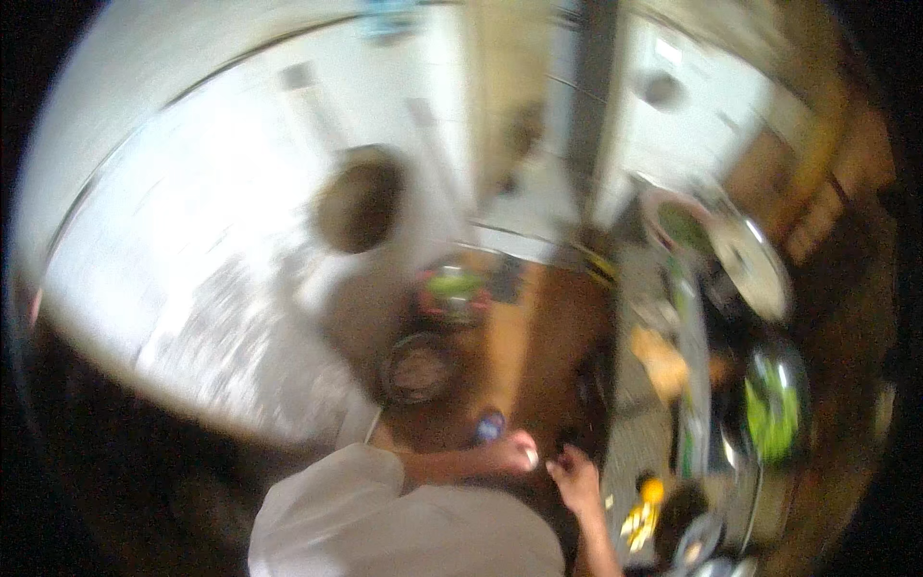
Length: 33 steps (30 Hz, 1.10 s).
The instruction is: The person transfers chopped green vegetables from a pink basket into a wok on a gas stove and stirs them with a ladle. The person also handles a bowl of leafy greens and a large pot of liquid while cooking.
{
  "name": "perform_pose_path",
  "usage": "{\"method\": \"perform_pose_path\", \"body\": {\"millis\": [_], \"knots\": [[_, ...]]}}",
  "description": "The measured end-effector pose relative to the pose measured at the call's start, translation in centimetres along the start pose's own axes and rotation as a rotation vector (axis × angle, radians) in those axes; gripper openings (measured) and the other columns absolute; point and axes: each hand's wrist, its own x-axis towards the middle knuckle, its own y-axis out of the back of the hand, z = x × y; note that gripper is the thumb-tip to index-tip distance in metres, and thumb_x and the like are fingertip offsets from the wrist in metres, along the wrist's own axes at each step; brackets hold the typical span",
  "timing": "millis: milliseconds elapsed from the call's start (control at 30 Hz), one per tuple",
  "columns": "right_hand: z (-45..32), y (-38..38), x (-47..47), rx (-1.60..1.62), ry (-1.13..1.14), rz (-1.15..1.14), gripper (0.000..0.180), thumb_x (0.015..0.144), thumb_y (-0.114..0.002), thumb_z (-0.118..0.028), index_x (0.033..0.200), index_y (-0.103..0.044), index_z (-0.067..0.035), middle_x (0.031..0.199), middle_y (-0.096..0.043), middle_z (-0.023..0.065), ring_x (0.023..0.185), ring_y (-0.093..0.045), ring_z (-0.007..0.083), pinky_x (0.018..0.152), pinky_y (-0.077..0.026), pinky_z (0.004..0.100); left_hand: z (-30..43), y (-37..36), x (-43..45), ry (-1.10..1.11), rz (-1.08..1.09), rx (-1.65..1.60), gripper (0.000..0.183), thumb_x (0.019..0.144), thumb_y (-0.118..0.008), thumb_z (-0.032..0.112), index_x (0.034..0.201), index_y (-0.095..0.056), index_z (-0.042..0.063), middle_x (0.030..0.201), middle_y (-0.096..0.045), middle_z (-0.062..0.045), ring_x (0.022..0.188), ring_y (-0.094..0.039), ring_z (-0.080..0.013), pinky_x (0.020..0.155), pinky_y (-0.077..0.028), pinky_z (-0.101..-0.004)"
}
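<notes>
The whole view is blurred. My left hand (513, 453) reaches in from the left at the lower middle, its fingers curled around a small white thing (532, 459) too blurred to name. Just right of it is my right hand (575, 477), fingers bent and apart, with nothing visible in them. A gap separates the two hands. Close above my left wrist shows a small round blue thing (490, 426). To the right of my right hand, on the grey counter (627, 440), a yellow bottle (640, 525) with an orange cap appears tilted in the view.
On the right are a bowl of bright green pieces (773, 407), a large pale round dish (753, 267), a pink-rimmed bowl (652, 216) and a light-brown block or board (660, 364). Beyond my hands are a dark round vessel (418, 371) and a container with something green (453, 285).
</notes>
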Motion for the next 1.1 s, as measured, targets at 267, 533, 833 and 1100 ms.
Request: {"method": "perform_pose_path", "body": {"millis": [267, 533, 833, 1100], "knots": [[-6.1, -6.1, 0.3, 0.171, -0.153, -0.463, 0.035, 0.088, -0.079, -0.023, 0.109, -0.074, 0.005, 0.093, -0.074, 0.0093, 0.086, -0.065, 0.0145, 0.080, -0.052, 0.0305, -1.0, -2.0, -9.1, -0.028, 0.519, -0.026, 0.032, 0.091, -0.069, 0.029, 0.110, -0.068, 0.003, 0.089, -0.072, -0.008, 0.082, -0.067, -0.0197, 0.073, -0.055, -0.0389], [-14.1, -13.5, -0.6, -0.017, 0.217, -0.607, 0.019, 0.088, -0.070, -0.012, 0.103, -0.069, 0.000, 0.079, -0.063, 0.0106, 0.071, -0.057, 0.0177, 0.063, -0.048, 0.0326, -2.8, 2.4, -19.6, -0.566, 0.690, 0.551, 0.022, 0.094, -0.067, 0.025, 0.103, -0.068, 0.004, 0.099, -0.067, -0.006, 0.082, -0.063, -0.0168, 0.067, -0.053, -0.0367], [-26.1, -24.3, -9.0, 0.218, -0.312, -0.797, 0.027, 0.093, -0.068, -0.023, 0.110, -0.066, -0.002, 0.090, -0.062, 0.0070, 0.077, -0.056, 0.0186, 0.068, -0.049, 0.0336, -11.9, 5.7, -31.9, -0.107, 0.516, -0.030, 0.027, 0.092, -0.068, 0.029, 0.093, -0.069, 0.002, 0.088, -0.068, -0.010, 0.082, -0.063, -0.0240, 0.073, -0.051, -0.0392], [-21.7, -33.5, -11.0, 0.247, -0.087, -0.867, 0.020, 0.092, -0.072, -0.025, 0.098, -0.067, -0.006, 0.082, -0.062, 0.0037, 0.066, -0.055, 0.0144, 0.058, -0.047, 0.0297, -9.4, 5.7, -43.6, -0.128, 0.604, -0.129, 0.034, 0.088, -0.071, 0.034, 0.075, -0.067, 0.003, 0.065, -0.059, -0.002, 0.061, -0.053, -0.0108, 0.056, -0.044, -0.0325]]}}
